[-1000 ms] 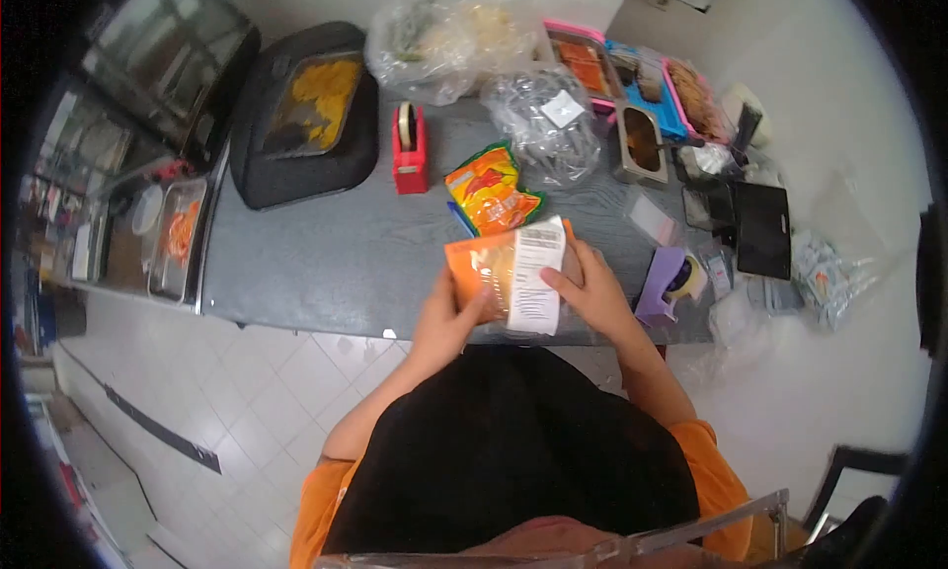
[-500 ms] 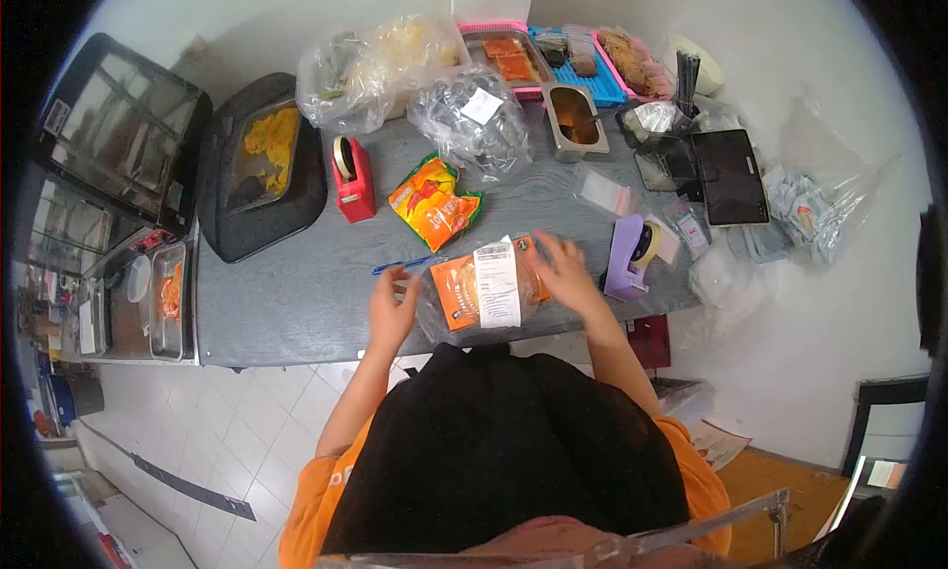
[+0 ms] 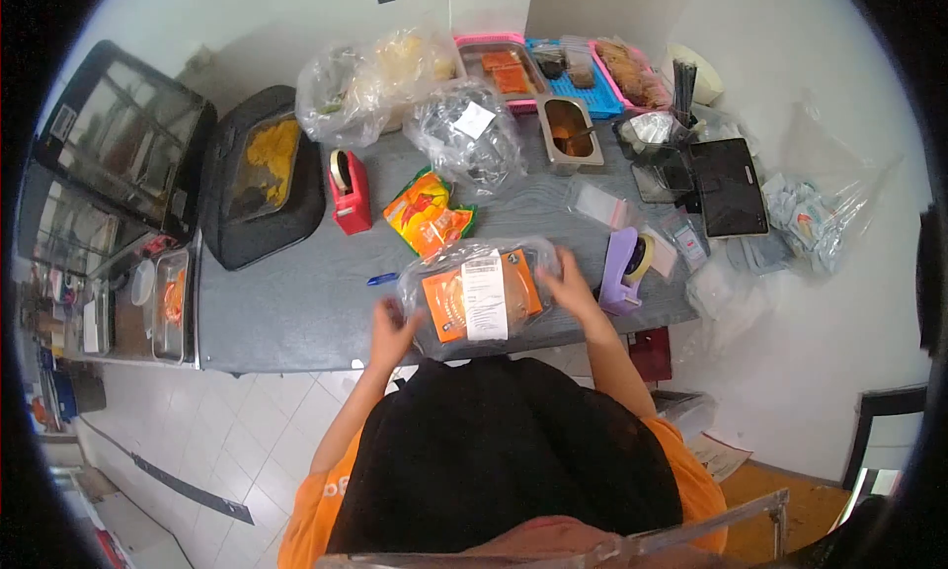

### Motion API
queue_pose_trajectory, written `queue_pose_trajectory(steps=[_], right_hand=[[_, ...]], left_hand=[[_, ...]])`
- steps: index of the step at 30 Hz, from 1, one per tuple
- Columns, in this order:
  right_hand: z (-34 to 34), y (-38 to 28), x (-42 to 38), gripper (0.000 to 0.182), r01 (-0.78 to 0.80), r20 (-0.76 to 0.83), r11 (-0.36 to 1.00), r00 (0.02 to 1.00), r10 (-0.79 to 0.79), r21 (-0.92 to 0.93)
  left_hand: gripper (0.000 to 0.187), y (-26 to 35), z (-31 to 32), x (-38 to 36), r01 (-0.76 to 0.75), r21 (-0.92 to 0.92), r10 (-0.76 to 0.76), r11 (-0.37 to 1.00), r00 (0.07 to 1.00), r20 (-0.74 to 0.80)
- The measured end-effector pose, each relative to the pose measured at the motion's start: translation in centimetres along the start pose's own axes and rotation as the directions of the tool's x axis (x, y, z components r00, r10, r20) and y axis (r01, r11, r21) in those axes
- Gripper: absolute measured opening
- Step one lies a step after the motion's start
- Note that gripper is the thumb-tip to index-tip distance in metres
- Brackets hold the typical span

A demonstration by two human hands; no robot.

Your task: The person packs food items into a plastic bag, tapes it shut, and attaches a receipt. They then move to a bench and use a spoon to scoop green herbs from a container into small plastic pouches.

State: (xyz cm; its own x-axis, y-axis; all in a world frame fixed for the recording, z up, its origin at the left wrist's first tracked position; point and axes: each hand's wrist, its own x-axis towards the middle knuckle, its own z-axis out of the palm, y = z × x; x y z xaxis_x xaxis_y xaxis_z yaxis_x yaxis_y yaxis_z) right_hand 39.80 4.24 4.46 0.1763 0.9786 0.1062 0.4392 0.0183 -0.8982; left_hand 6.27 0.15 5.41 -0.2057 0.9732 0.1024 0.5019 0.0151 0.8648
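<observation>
A clear plastic package (image 3: 527,325) holding an orange card lies at the table's near edge. A white printed label (image 3: 485,299) runs down its middle. My left hand (image 3: 392,334) is at the package's left side, thumb and fingers apart. At its right side is my right hand (image 3: 566,282), fingers spread and touching the clear plastic. Just beyond the package lies an orange and green packet (image 3: 427,213). A blue pen (image 3: 381,279) rests left of it, and a purple tape dispenser (image 3: 619,273) stands right of my right hand.
A red tape dispenser (image 3: 350,194) stands beside a black tray (image 3: 306,208). Plastic bags (image 3: 346,95), a metal container (image 3: 570,154) and pink and blue baskets line the back. On the right are a black tablet (image 3: 732,189) and clear bags. A glass-fronted case (image 3: 128,134) stands left.
The package's clear plastic is spread wider, and its orange card has shifted slightly left and toward me. My left hand has come lower beside it; my right hand has moved slightly lower too.
</observation>
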Motion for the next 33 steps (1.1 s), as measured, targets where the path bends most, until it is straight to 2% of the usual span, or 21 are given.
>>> queue_pose_trajectory(steps=[1, 2, 3, 4, 6, 8, 10, 11, 13, 14, 16, 17, 18, 19, 20, 22, 23, 26, 27, 31, 33], right_hand=[[-0.8, 0.7, -1.4, 0.028, -0.222, 0.168, 0.975, 0.962, 0.216, 0.02], [-1.9, 0.0, -2.0, 0.028, -0.225, 0.155, 0.974, 0.963, 0.219, 0.018], [-3.5, -2.2, -2.5, 0.028, -0.338, 0.323, 0.941, 0.887, 0.329, -0.029], [-4.9, -4.1, -2.5, 0.028, -0.436, 0.474, 0.895, 0.771, 0.425, -0.094], [-6.8, -6.5, -1.5, 0.027, -0.398, 0.47, 0.913, 0.791, 0.392, -0.092], [-8.7, -8.7, 0.3, 0.026, -0.359, 0.469, 0.929, 0.808, 0.357, -0.089], [-11.1, -10.0, 4.1, 0.02, -0.3, 0.362, 0.942, 0.903, 0.23, 0.148], [-12.5, -9.0, 7.1, 0.018, -0.157, 0.17, 0.986, 0.974, 0.146, 0.049], [-16.1, -5.5, 14.8, 0.017, 0.017, -0.193, 0.996, 0.981, -0.034, -0.087], [-17.9, -3.5, 19.0, 0.018, 0.155, -0.274, 0.933, 0.929, -0.25, -0.326], [-20.6, -0.5, 25.8, 0.019, 0.103, -0.291, 0.7, 0.86, -0.42, -0.707], [-21.3, 0.7, 28.5, 0.019, 0.108, -0.287, 0.7, 0.86, -0.422, -0.706], [-21.6, 1.6, 30.8, 0.02, 0.123, -0.127, 0.486, 0.884, -0.451, -0.865], [-21.8, 2.4, 32.7, 0.022, 0.153, 0.035, 0.237, 0.899, -0.436, -0.959], [-21.7, 2.7, 34.0, 0.022, 0.16, 0.042, 0.239, 0.899, -0.436, -0.958], [-21.3, 3.5, 35.7, 0.027, 0.245, 0.247, -0.028, 0.962, -0.116, -0.969], [-21.1, 3.8, 36.3, 0.025, 0.268, 0.277, -0.083, 0.954, -0.118, -0.96], [-20.8, 4.1, 37.5, 0.022, 0.241, 0.25, -0.141, 0.967, -0.047, -0.96], [-21.6, 14.4, 42.9, 0.019, 0.061, 0.037, 0.072, 0.955, -0.296, -0.996], [-21.8, 6.2, 39.2, 0.015, 0.083, 0.025, 0.144, 0.931, -0.364, -0.986], [-22.6, 4.4, 38.5, 0.012, 0.075, 0.036, 0.225, 0.985, -0.169, -0.971]], left_hand=[[0.029, -0.9, -0.8, -1.2, 0.131, 0.136, -0.153, 0.982, 0.975, 0.163], [0.029, 0.3, -1.9, -1.5, 0.266, 0.142, -0.3, 0.954, 0.886, 0.354], [0.029, 2.3, -3.4, -1.8, 0.388, 0.178, -0.421, 0.904, 0.738, 0.527], [0.027, 3.2, -4.0, -1.9, 0.414, 0.159, -0.429, 0.896, 0.72, 0.546], [0.025, 4.3, -5.2, -2.1, 0.437, 0.138, -0.432, 0.889, 0.699, 0.569], [0.023, 4.7, -6.4, -2.0, 0.502, -0.167, -0.336, 0.848, 0.755, 0.564], [0.022, 5.3, -7.0, -1.6, 0.507, -0.198, -0.328, 0.839, 0.761, 0.56], [0.022, 5.7, -7.1, -1.4, 0.512, -0.229, -0.325, 0.828, 0.77, 0.549], [0.022, 6.1, -7.2, -1.4, 0.493, -0.147, -0.348, 0.857, 0.765, 0.542], [0.023, 6.5, -7.1, -1.5, 0.479, -0.061, -0.378, 0.876, 0.758, 0.531], [0.023, 7.9, -6.7, -1.9, 0.537, 0.016, -0.47, 0.843, 0.724, 0.505], [0.023, 8.5, -6.5, -2.2, 0.596, 0.093, -0.562, 0.797, 0.678, 0.474], [0.023, 9.1, -6.3, -2.4, 0.599, 0.09, -0.564, 0.796, 0.68, 0.469], [0.023, 9.6, -6.1, -2.7, 0.644, 0.033, -0.582, 0.764, 0.667, 0.465], [0.023, 9.8, -5.9, -2.9, 0.686, -0.023, -0.601, 0.727, 0.652, 0.462], [0.021, 9.4, -5.6, -3.5, 0.719, 0.014, -0.662, 0.695, 0.632, 0.403], [0.021, 9.3, -5.6, -3.8, 0.729, -0.013, -0.665, 0.684, 0.631, 0.399], [0.02, 10.5, -5.3, -3.7, 0.754, -0.066, -0.687, 0.653, 0.627, 0.369], [0.019, 11.0, -5.2, -3.7, 0.764, -0.09, -0.699, 0.638, 0.625, 0.348], [0.018, 7.4, -5.5, -4.3, 0.72, -0.087, -0.626, 0.689, 0.65, 0.431], [0.018, 8.6, -5.5, -3.4, 0.726, -0.084, -0.629, 0.683, 0.642, 0.438]])
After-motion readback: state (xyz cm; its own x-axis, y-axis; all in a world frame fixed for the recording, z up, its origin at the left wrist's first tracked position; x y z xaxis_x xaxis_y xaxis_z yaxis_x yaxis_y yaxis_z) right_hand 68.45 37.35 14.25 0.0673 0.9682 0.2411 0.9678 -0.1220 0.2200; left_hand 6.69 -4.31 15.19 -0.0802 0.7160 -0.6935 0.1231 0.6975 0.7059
